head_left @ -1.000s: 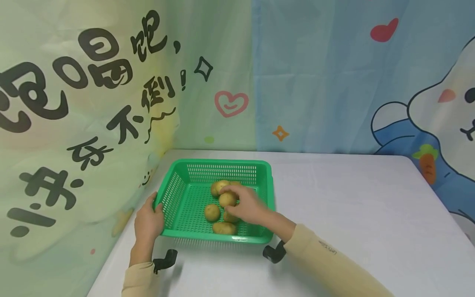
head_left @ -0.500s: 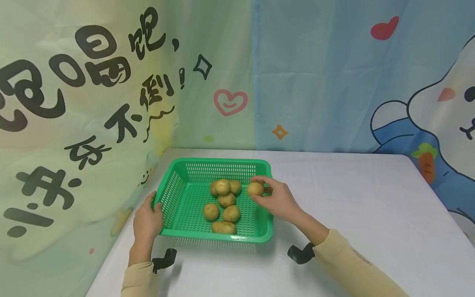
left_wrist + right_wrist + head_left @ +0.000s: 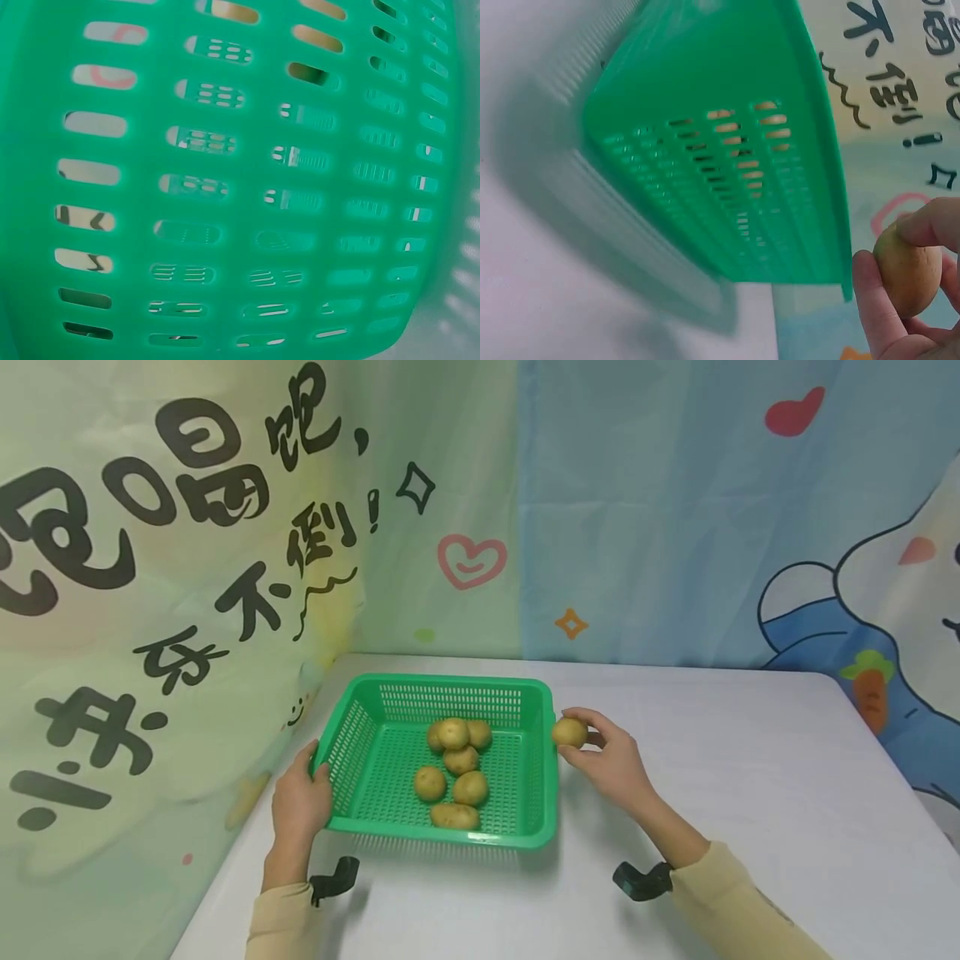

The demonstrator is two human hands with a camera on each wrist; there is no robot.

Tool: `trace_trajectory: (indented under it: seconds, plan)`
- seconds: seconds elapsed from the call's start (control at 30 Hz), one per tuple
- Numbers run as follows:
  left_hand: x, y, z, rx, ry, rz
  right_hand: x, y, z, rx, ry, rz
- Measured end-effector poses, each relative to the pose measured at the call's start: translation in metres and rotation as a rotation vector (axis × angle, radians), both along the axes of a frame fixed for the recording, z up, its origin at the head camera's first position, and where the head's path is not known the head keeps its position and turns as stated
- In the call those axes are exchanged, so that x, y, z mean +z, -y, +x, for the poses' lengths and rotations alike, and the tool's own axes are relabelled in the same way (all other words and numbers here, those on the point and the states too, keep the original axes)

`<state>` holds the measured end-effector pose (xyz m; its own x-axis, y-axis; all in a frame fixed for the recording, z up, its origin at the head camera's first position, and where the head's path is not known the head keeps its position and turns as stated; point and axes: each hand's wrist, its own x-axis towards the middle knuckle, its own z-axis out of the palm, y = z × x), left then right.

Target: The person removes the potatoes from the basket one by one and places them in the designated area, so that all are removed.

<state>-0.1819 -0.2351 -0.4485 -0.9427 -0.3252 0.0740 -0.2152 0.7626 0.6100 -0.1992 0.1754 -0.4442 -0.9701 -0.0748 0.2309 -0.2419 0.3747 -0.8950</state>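
My right hand (image 3: 611, 762) pinches a potato (image 3: 570, 732) between thumb and fingers, just outside the right rim of a green plastic basket (image 3: 542, 760). In the right wrist view the same potato (image 3: 909, 271) shows beside the basket's side wall (image 3: 727, 150). My left hand (image 3: 302, 793) grips the basket's left rim, with the thumb over its inner side. Several potatoes lie inside, among them a round potato (image 3: 430, 783) and a long potato (image 3: 454, 816) near the front. The left wrist view holds only the slotted basket wall (image 3: 247, 214); the left hand is hidden there.
The basket is on a white-covered table (image 3: 712, 777). Behind the table hangs a printed curtain (image 3: 637, 510), with more of it along the left side. Each wrist wears a black camera mount, the right mount (image 3: 642, 881) close over the table.
My right hand has lifted a potato from the group in the basket and carried it rightward past the right rim. The left hand keeps its grip on the left rim.
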Motion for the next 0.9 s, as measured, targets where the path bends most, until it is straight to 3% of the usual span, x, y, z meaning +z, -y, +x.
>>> trace_trajectory:
  seconds: [0.17,0.3,0.47,0.9]
  plan:
    - [0.001,-0.001,-0.001,0.000,-0.022,0.002,-0.016,-0.013,-0.006,-0.057,0.030,0.080]
    - [0.000,-0.001,-0.001,0.005,-0.023,0.006,-0.039,-0.023,-0.009,-0.095,0.081,0.170]
    - [-0.001,-0.001,-0.002,0.005,-0.013,0.012,-0.063,-0.031,-0.009,-0.117,0.126,0.203]
    - [-0.001,0.001,0.001,0.003,-0.015,0.013,-0.076,-0.024,-0.018,-0.135,0.104,0.235]
